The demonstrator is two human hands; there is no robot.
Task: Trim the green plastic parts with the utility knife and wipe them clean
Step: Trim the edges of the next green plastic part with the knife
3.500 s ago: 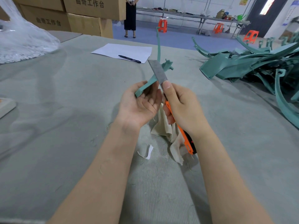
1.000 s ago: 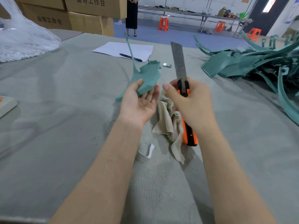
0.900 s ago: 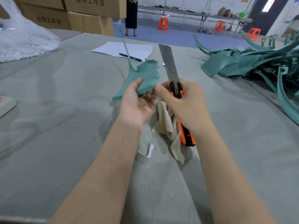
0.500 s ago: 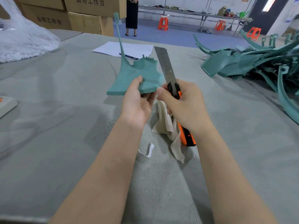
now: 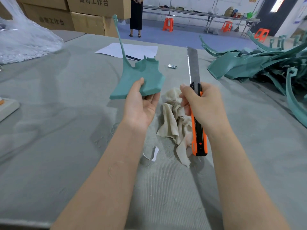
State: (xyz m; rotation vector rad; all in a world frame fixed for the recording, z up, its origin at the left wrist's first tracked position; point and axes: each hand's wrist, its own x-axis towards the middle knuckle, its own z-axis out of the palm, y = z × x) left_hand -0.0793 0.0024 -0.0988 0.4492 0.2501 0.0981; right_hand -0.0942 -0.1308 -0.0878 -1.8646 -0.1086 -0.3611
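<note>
My left hand [image 5: 140,107] holds a green plastic part [image 5: 142,78] by its lower edge, thumb on top and fingers underneath; the broad face is turned up and a thin stem rises from it toward the boxes. My right hand [image 5: 203,103] grips an orange and black utility knife [image 5: 198,128], its long blade [image 5: 193,63] pointing up and away, apart from the part. A crumpled beige cloth [image 5: 174,120] lies on the table between and below both hands.
A pile of green plastic parts [image 5: 265,63] fills the right side of the grey felt table [image 5: 49,130]. A paper sheet [image 5: 131,50] with a pen lies beyond the hands. A clear plastic bag [image 5: 25,42] sits far left, cardboard boxes [image 5: 86,17] behind. A person stands in the background.
My left hand has turned the green part so its broad face shows and its stem points up. The knife has drawn away to the right, off the part.
</note>
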